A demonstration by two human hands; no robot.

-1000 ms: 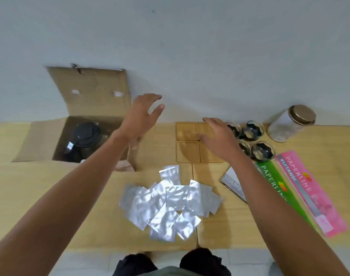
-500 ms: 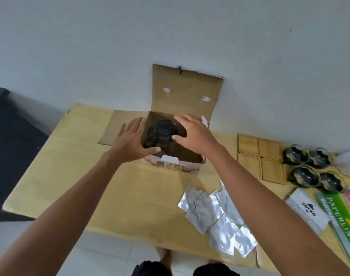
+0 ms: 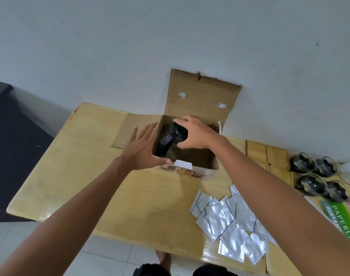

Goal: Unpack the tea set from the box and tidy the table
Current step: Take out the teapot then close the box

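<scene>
An open cardboard box (image 3: 202, 96) stands at the back of the wooden table (image 3: 86, 176), its lid flap leaning on the wall. Inside sits a dark glass teapot (image 3: 170, 140) with a black lid. My right hand (image 3: 194, 134) grips the teapot's top from above. Against the box's front-left corner rests my left hand (image 3: 142, 150), flat with fingers spread. Several dark glass cups (image 3: 317, 176) stand at the right next to wooden coasters (image 3: 267, 154).
Several silver foil sachets (image 3: 229, 220) lie scattered on the table's front right. A green receipt book (image 3: 341, 216) and a pink one lie at the right edge. A dark mat (image 3: 14, 148) covers the floor to the left. The white wall runs right behind the box.
The view swung left toward the box. My right hand left the coasters and closed on the teapot's top. My left hand came down flat against the box's front-left corner.
</scene>
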